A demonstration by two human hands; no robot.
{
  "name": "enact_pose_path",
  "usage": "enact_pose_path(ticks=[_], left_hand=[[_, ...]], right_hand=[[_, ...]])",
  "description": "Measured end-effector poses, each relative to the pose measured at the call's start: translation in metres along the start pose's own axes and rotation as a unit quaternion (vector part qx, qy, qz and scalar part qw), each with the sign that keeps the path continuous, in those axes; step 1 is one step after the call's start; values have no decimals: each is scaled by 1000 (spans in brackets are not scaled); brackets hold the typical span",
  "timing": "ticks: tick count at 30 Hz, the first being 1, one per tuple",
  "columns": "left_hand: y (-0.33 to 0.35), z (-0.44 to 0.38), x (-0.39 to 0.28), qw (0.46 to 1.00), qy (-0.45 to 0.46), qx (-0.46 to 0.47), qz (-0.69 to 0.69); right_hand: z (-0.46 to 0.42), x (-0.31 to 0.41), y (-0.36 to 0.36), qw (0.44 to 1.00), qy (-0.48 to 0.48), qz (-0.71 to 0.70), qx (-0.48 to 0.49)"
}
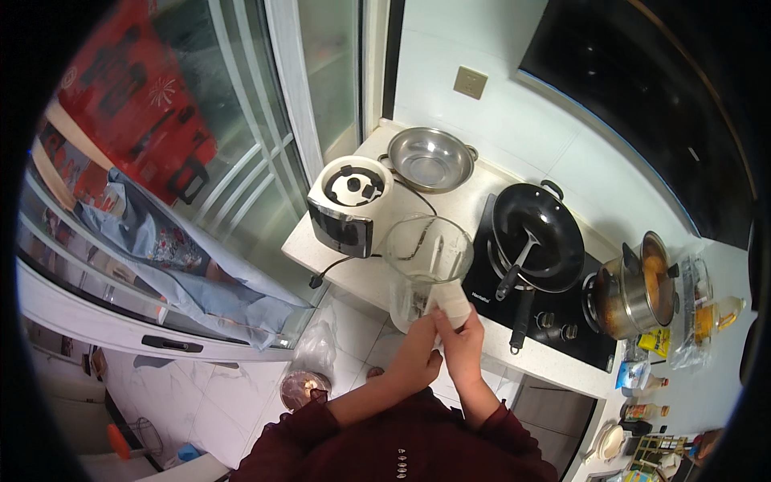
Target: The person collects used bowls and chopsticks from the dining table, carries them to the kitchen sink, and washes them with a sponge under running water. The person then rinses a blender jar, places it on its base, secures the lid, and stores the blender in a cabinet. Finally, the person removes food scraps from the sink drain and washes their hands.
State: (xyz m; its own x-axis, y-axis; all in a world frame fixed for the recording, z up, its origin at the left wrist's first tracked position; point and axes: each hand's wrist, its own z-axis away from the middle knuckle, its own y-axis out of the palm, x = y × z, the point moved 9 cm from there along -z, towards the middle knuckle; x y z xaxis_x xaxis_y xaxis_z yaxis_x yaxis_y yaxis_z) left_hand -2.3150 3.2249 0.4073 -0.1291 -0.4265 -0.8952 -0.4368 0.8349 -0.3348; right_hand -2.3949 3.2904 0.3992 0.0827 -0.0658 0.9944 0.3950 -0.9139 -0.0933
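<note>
In front of my body I hold a clear glass blender jug [429, 250], its wide mouth tilted up and away from me. Both hands are at its cream-coloured handle [452, 304]. My left hand [418, 349] and my right hand [462, 340] close around the handle from either side and nearly touch. Beyond the jug, at the counter's left end, stands a cream and black blender base [349, 205] with no jug on it. Its black cord runs behind and beneath the jug, and the plug [315, 281] hangs at the counter edge.
A steel two-handled pan [430, 159] stands behind the base. On the black gas hob [482, 295] are a black wok [539, 235] with a ladle and a steel pot [623, 295]. Bottles line the right counter. A glass door [253, 181] is at left, a lidless bin [304, 388] on the floor.
</note>
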Motion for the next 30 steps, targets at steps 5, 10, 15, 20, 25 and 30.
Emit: enact_pose_path(ticks=[5, 10, 15, 20, 25, 30], left_hand=[[-29, 15, -15, 996, 12, -10, -92], [-88, 80, 43, 981, -111, -69, -145], [-116, 179, 107, 941, -256, -132, -179], [-106, 225, 131, 916, -336, -179, -124], [-102, 224, 129, 914, -315, -218, -134], [-99, 257, 135, 877, -384, -250, -146]], right_hand=[[-28, -9, -12, 997, -16, -45, -52], [-46, 10, -14, 996, -24, -83, -33], [-63, 65, -37, 982, -59, -177, -22], [-119, 134, -23, 967, -128, -218, 13], [-178, 172, 42, 946, -163, -271, 69], [-224, 170, 101, 937, -145, -292, 129]])
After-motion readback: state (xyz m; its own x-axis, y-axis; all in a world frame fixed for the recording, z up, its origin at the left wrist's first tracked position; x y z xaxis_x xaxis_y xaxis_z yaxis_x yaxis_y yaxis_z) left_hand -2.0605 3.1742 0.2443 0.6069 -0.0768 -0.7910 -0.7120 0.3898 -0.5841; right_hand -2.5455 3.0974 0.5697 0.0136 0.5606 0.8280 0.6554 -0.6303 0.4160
